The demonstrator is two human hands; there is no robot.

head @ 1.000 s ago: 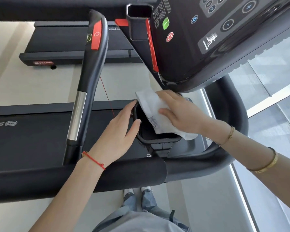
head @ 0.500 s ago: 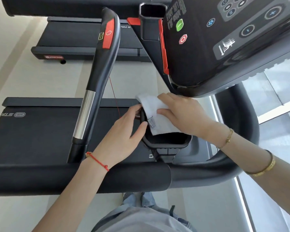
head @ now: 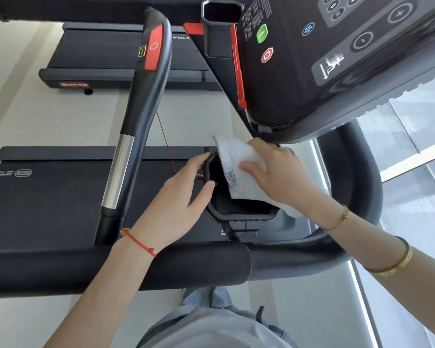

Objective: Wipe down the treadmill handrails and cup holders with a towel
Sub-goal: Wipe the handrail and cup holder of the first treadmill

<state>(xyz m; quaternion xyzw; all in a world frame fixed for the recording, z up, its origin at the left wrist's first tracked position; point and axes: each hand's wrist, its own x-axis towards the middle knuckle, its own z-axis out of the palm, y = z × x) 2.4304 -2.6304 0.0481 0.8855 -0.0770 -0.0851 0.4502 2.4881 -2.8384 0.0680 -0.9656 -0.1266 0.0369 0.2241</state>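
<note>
A black cup holder [head: 241, 216] hangs below the treadmill console. My left hand [head: 176, 202] grips its left rim, thumb on the inner edge and fingers on the outside. My right hand [head: 279, 177] holds a white towel [head: 232, 156] and presses it against the holder's right side and rim; one end of the towel hangs into the cup. A padded black handrail [head: 116, 270] runs across the front under my forearms. A second handrail [head: 146, 101] with a red button and a silver sensor rises to the left.
The black console [head: 337, 59] with green and red buttons overhangs my right hand. A second cup holder [head: 221, 28] sits at the top. The treadmill belt [head: 48, 197] lies below, another treadmill [head: 106, 59] beyond. A curved rail [head: 357, 187] wraps round on the right, next to a window.
My right hand has slid the towel a little along the holder's right rim, with more of it now draped over that edge. My left hand keeps its grip on the left rim.
</note>
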